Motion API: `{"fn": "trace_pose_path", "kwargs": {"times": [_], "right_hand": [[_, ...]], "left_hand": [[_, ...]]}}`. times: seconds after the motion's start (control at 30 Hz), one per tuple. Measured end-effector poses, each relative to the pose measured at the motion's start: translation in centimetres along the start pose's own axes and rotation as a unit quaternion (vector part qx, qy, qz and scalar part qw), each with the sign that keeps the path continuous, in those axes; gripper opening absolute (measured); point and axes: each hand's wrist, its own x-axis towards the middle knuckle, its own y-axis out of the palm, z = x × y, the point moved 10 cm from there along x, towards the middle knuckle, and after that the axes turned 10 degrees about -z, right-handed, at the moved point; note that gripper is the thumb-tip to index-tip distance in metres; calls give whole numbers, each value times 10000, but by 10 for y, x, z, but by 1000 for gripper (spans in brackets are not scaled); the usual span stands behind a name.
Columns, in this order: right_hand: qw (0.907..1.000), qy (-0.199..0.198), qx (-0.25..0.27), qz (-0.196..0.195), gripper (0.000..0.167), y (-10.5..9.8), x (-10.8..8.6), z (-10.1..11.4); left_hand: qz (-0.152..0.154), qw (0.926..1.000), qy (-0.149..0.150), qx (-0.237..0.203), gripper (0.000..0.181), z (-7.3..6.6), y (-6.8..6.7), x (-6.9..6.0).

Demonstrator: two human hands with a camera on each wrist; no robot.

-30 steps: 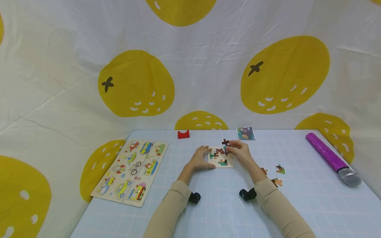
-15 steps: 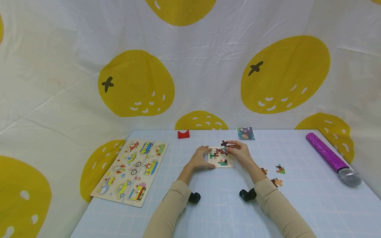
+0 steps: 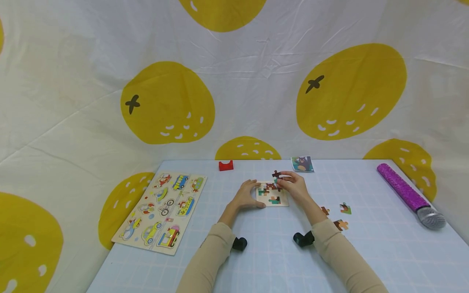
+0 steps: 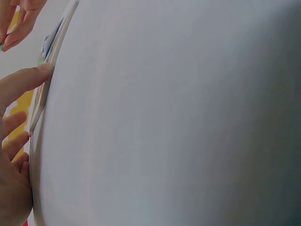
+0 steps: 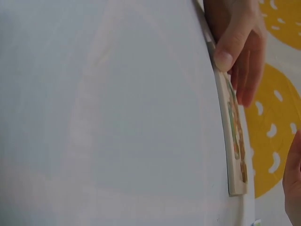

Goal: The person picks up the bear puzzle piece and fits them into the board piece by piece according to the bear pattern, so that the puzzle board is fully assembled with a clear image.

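Observation:
A small wooden jigsaw tray (image 3: 261, 200) lies mid-table, with several brown and teal pieces inside it. My left hand (image 3: 246, 195) holds the tray at its left side, thumb on the near edge and fingers toward the far corner. In the right wrist view the left thumb (image 5: 224, 60) presses the rim of the tray (image 5: 225, 136). Above the tray's far right part, my right hand (image 3: 296, 188) pinches a dark brown and teal jigsaw piece (image 3: 276, 175) between thumb and fingers. The piece is tilted up; the right wrist view does not show it.
Loose jigsaw pieces (image 3: 345, 208) lie right of the right forearm. A bear picture card (image 3: 302, 164) and a red notched block (image 3: 225, 165) sit at the back edge. A vehicle puzzle board (image 3: 160, 211) lies left, a purple glitter microphone (image 3: 406, 191) right.
The jigsaw piece in my right hand has shifted and turned slightly between the fingers, staying above the tray. The left hand and the tray have not moved.

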Motion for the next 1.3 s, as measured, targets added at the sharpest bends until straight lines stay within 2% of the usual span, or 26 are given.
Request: {"fn": "trace_pose_path", "kwargs": {"times": [0.1,0.3,0.4,0.6,0.77,0.83,1.07,1.2,1.3], "right_hand": [[9998,132,124,-71,36,-1,0,-1],[9975,580,-143,-376,44,-4,2,-6],[9974,541,-223,-426,44,-6,3,-4],[9982,298,-167,-493,43,-8,7,-1],[9971,143,-554,-505,42,-11,7,2],[9969,116,-656,-425,41,-11,7,2],[9987,221,-439,134,45,-9,6,4],[9982,40,-574,162,48,-12,7,8],[9959,98,-889,112,47,-15,8,4]], "left_hand": [[-21,10000,28,-29,81,-1,-1,0],[-10,10000,57,-33,81,-1,-1,0],[-43,9999,120,-2,81,-1,-1,0],[9,10000,55,-42,81,-1,0,-1],[-9,10000,74,63,80,0,1,1],[-27,9999,87,76,80,-1,0,1],[-67,9999,114,38,82,-3,-1,0],[-79,9998,162,2,81,-3,-2,0],[-74,9998,180,-5,81,-3,-2,0]]}}
